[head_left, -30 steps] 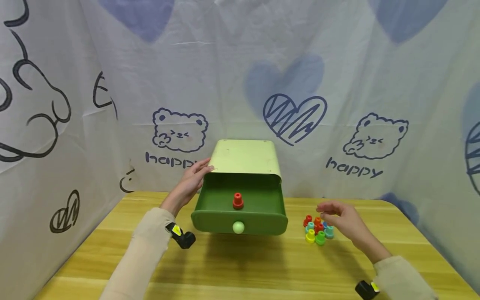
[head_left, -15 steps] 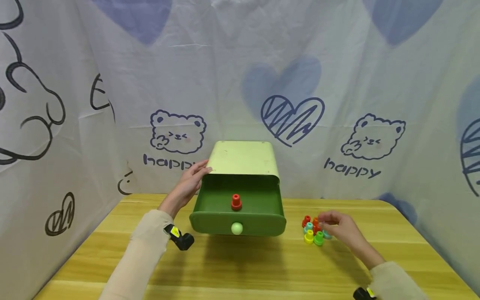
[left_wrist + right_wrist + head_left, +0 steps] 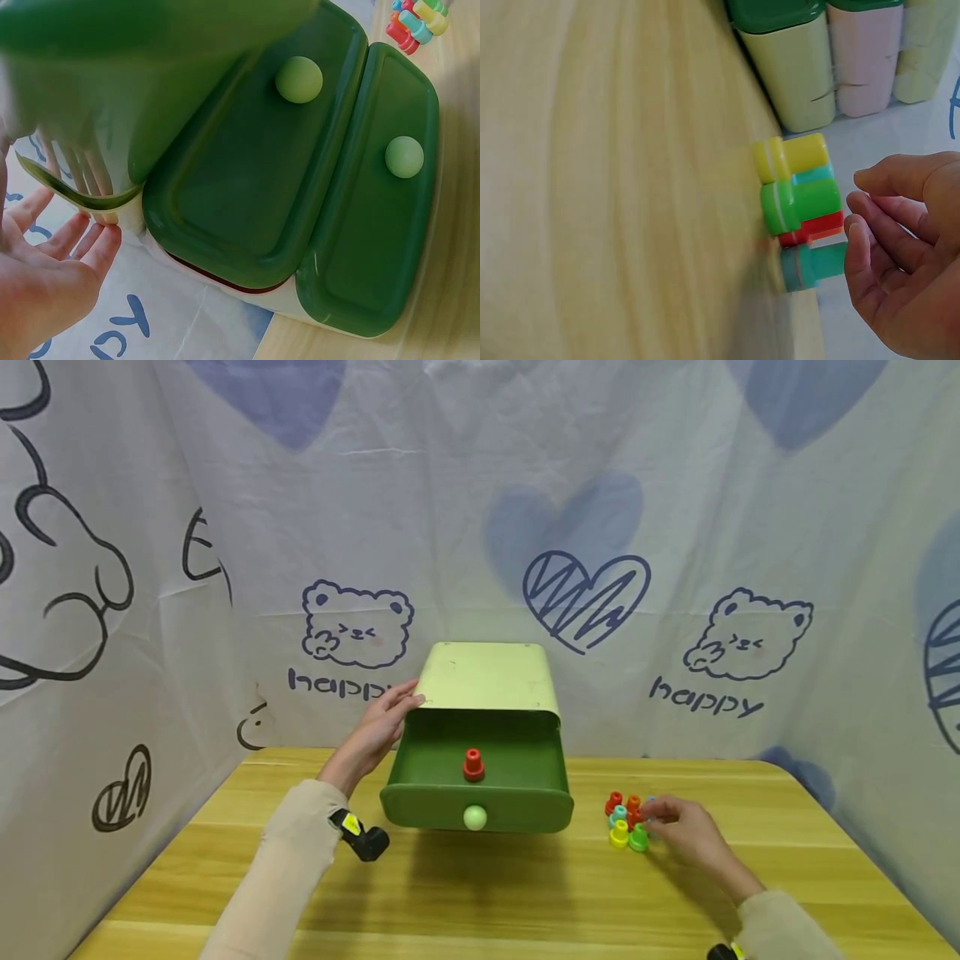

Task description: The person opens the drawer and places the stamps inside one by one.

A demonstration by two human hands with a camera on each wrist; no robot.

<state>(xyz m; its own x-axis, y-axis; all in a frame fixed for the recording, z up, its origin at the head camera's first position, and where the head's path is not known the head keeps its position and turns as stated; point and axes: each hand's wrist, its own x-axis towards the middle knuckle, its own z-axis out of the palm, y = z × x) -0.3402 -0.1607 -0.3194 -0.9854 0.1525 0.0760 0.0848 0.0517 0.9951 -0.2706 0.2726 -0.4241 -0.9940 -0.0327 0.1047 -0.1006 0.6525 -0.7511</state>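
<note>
A drawer cabinet (image 3: 487, 672) stands upright with its top drawer (image 3: 517, 752) pulled out. In that drawer sits one red stacking peg (image 3: 473, 766). My left hand (image 3: 375, 727) rests against the upper left side of the cabinet, fingers fairly straight, as the left wrist view also shows. My right hand (image 3: 693, 839) hovers at the right side of a group of loose pegs, fingers loosely bent. In the right wrist view its fingertips are at a teal peg (image 3: 802, 266), beside a green peg (image 3: 801, 204); whether they touch it I cannot tell. Nothing shows between thumb and index finger.
Several other pegs stand close together, among them a yellow peg (image 3: 618, 835) and a red peg (image 3: 613, 802). Two shut lower drawers with round knobs (image 3: 405, 157) show in the left wrist view. A printed curtain (image 3: 465, 527) hangs behind the wooden table (image 3: 487, 902).
My right hand has come down and slightly toward me beside the pegs, now covering the teal peg in the head view. The left hand and the drawer stay as they were.
</note>
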